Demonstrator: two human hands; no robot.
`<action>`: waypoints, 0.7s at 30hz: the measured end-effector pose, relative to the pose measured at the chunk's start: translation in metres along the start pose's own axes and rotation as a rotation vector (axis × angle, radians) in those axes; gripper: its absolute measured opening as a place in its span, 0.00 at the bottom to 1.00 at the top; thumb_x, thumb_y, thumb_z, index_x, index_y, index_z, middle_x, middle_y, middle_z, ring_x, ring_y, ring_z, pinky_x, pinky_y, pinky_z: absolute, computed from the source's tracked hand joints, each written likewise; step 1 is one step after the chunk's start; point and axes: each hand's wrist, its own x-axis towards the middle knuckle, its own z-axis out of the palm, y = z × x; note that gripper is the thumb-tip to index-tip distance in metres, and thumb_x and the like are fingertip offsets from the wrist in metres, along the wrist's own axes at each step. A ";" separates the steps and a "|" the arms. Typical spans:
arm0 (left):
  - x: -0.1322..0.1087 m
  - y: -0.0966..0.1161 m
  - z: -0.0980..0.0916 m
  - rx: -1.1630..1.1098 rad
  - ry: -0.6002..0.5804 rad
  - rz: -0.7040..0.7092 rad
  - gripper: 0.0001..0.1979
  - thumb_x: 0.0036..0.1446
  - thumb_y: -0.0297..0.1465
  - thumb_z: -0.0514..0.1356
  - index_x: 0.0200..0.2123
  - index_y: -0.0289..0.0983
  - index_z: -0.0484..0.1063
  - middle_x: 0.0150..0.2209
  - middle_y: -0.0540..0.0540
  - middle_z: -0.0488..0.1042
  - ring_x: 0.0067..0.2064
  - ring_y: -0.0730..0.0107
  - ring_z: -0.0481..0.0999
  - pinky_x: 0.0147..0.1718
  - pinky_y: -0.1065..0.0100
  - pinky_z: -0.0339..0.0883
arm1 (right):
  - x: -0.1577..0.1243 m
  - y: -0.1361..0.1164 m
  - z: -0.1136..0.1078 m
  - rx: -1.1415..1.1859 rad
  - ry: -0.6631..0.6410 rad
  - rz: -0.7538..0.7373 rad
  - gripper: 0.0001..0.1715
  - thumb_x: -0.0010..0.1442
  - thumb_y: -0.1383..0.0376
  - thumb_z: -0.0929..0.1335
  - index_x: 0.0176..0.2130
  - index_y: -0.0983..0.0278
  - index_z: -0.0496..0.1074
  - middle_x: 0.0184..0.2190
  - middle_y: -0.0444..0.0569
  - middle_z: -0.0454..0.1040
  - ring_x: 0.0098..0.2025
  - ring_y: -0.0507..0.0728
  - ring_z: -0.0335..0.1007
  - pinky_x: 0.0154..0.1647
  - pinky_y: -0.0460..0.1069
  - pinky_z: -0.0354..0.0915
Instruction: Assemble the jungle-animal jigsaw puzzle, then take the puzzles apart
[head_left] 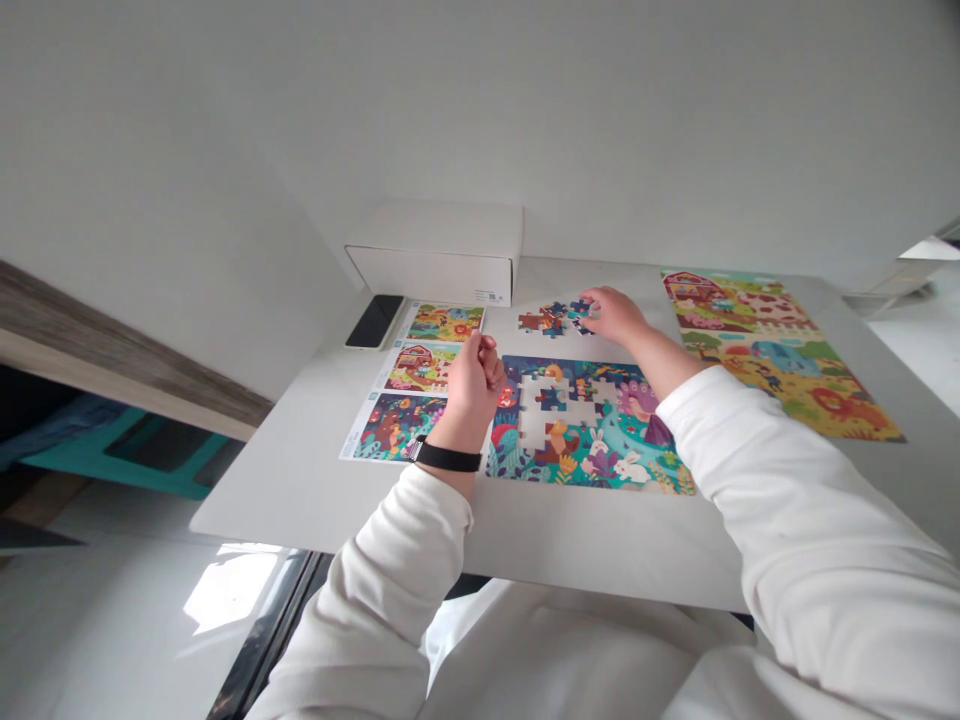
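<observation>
My right hand reaches to the far side of the table, its fingertips pinched on a jigsaw piece at the right end of a small heap of loose jigsaw pieces. My left hand is curled closed above the right edge of the picture sheet; whatever its fingers may hold is hidden. Between my forearms lies a partly assembled jigsaw puzzle with animals and plants. A gap in its upper left part shows the white table, with a few joined pieces inside it.
A white box stands at the back against the wall. A phone lies left of the picture sheet. Two assembled puzzles, a farm scene and a lion-and-elephant scene, lie on the right of the white table.
</observation>
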 end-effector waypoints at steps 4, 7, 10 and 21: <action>0.002 -0.005 -0.002 0.085 -0.092 -0.025 0.17 0.64 0.41 0.66 0.29 0.39 0.66 0.16 0.60 0.53 0.16 0.80 0.51 0.16 0.74 0.44 | -0.024 -0.019 -0.029 0.039 0.037 -0.184 0.27 0.61 0.65 0.73 0.60 0.61 0.77 0.56 0.56 0.80 0.55 0.67 0.77 0.63 0.61 0.70; -0.001 -0.012 -0.004 0.199 -0.200 -0.038 0.17 0.57 0.39 0.71 0.30 0.39 0.66 0.20 0.58 0.60 0.18 0.81 0.56 0.16 0.75 0.45 | -0.057 -0.041 -0.054 0.087 0.052 -0.272 0.29 0.64 0.63 0.73 0.63 0.58 0.74 0.59 0.54 0.78 0.58 0.67 0.76 0.66 0.62 0.68; -0.008 -0.020 -0.003 0.320 -0.324 -0.036 0.18 0.54 0.41 0.74 0.31 0.38 0.68 0.25 0.56 0.66 0.21 0.81 0.61 0.18 0.76 0.50 | -0.101 -0.058 -0.072 0.142 0.055 -0.289 0.32 0.64 0.62 0.73 0.66 0.54 0.72 0.59 0.52 0.78 0.58 0.68 0.77 0.66 0.63 0.69; -0.039 -0.055 0.010 0.758 -0.571 -0.063 0.17 0.57 0.43 0.74 0.33 0.37 0.76 0.25 0.51 0.71 0.20 0.78 0.64 0.17 0.74 0.53 | -0.197 -0.071 -0.058 0.268 0.107 -0.233 0.35 0.66 0.62 0.72 0.69 0.46 0.67 0.58 0.50 0.79 0.57 0.67 0.80 0.62 0.65 0.76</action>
